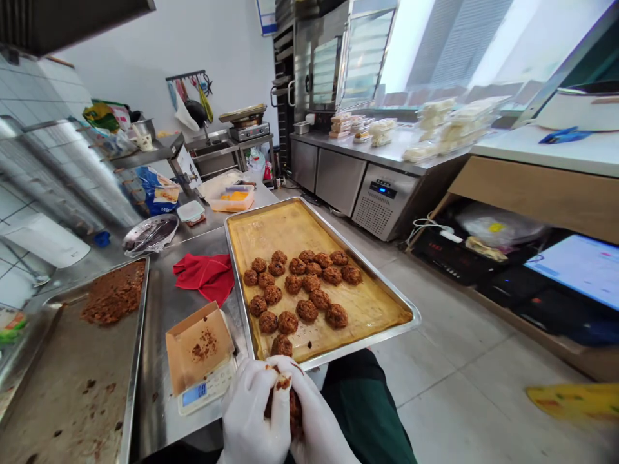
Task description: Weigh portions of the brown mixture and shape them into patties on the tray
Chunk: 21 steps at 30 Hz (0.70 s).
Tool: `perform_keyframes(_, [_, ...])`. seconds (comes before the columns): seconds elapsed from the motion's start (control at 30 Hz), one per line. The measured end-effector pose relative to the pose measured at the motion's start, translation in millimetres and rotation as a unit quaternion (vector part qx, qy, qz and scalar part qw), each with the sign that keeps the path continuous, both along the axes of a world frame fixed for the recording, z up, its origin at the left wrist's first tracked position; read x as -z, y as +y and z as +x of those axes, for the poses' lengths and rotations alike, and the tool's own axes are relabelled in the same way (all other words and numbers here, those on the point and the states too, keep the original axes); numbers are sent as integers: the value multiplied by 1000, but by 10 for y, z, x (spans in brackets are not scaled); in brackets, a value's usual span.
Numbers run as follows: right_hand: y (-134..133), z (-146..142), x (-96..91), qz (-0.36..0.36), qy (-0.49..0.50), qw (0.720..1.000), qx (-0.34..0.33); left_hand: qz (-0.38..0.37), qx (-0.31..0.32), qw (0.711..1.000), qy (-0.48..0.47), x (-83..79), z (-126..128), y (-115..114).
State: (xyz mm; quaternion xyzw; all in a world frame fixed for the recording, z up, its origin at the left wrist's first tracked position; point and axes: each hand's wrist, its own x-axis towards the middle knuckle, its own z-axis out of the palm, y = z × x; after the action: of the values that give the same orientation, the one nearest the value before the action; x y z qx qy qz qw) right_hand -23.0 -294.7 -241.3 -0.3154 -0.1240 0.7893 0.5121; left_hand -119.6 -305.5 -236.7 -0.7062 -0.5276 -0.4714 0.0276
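Note:
My left hand and my right hand, both in white gloves, are closed together around a brown dough ball, mostly hidden by the fingers. Brown crumbs stick to the glove tips. Just beyond them lies a baking tray lined with yellowish paper, bearing several rough brown dough balls in its nearer half. Left of my hands, a kitchen scale reads 0.0 and carries a shallow cardboard box with crumbs in it.
At far left a second metal tray holds a slab of brown dough. A red cloth lies between the trays. Behind are a film-covered bowl and a plastic container. A steel counter stands across the aisle.

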Motion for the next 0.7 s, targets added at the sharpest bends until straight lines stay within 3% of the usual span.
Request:
perform_keyframes(0.13, [-20, -23, 40, -17, 49, 998, -37, 2, 6, 1000, 15, -40, -93, 30])
perform_keyframes(0.3, [-19, 46, 93, -30, 158, 978, -135, 4, 42, 999, -17, -8, -187, 18])
perform_keyframes(0.4, [-9, 82, 88, -14, 127, 987, -97, -5, -5, 1000, 2, 10, -209, 11])
perform_keyframes(0.5, [-7, 84, 30, 24, 70, 997, -31, -81, -80, 993, 30, -12, -228, -1])
perform_keyframes(0.6, [-23, 61, -40, 73, 11, 997, -20, -157, -72, 984, 39, -36, -245, -29])
perform_keyframes(0.7, [-40, 37, -80, 75, -9, 997, -30, -131, -74, 987, 53, -29, -245, -43])
